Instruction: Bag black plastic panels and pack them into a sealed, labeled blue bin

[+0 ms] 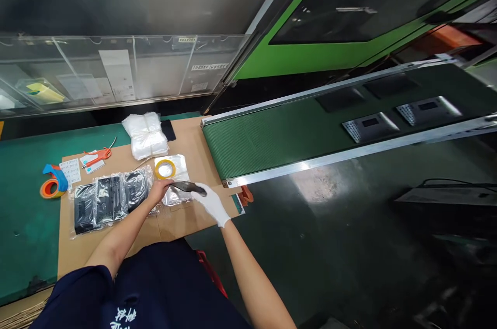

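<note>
A dark, thin panel-like part (185,186) is held nearly edge-on between my two hands, above the cardboard-covered table. My bare left hand (159,191) pinches its left end. My right hand (207,202), in a white glove, grips the right end. Just beneath lie flat clear plastic bags (177,195) with a yellow tape roll (165,168) on them. To the left of my left hand, several black parts in clear bags (111,199) lie side by side. Which face of the held part is which cannot be made out.
A green conveyor belt (248,137) with dark panels (370,126) runs off to the right. On the table are a stack of clear bags (146,135), an orange air gun (97,157), a tape dispenser (55,182) and label sheets (70,169). A machine wall (124,68) stands behind.
</note>
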A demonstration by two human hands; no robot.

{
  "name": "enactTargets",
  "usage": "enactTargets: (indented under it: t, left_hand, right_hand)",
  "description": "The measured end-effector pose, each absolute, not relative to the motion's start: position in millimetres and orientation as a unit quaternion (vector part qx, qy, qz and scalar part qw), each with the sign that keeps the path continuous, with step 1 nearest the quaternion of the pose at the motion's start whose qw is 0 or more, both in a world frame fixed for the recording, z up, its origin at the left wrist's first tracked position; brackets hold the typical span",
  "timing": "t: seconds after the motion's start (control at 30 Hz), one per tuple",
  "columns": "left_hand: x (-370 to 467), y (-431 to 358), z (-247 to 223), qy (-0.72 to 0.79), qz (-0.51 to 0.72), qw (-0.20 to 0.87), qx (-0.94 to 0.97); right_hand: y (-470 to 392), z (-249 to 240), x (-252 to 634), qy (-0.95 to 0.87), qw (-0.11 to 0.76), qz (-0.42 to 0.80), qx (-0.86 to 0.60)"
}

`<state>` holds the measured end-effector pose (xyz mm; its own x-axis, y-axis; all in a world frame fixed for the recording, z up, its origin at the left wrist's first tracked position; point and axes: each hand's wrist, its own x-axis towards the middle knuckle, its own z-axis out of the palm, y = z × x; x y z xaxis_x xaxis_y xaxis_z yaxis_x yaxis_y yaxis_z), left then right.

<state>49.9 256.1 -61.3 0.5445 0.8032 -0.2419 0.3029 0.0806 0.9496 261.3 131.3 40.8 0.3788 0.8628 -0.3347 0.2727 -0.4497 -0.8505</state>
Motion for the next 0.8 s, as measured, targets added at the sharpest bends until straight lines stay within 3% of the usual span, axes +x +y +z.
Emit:
enactTargets:
  t: [0.3,0.6,0.8]
  left_hand:
    - [63.9,265.7,-6.6,0.406,0.215,0.542,0.704]
    - [68.7,259.5,91.6,0.314,0.213,0.564,0.734]
    - [82.1,238.3,149.0,0.305,0.266,0.656,0.638]
  right_hand:
    - [144.8,89.4,284.6,-0.474,0.367,0.240,-0.764]
    - [140.8,189.1,309.4,-0.511,0.403,0.184,-0.737]
    - [141.3,217.1,312.8,-0.541,0.407,0.206,-0.706]
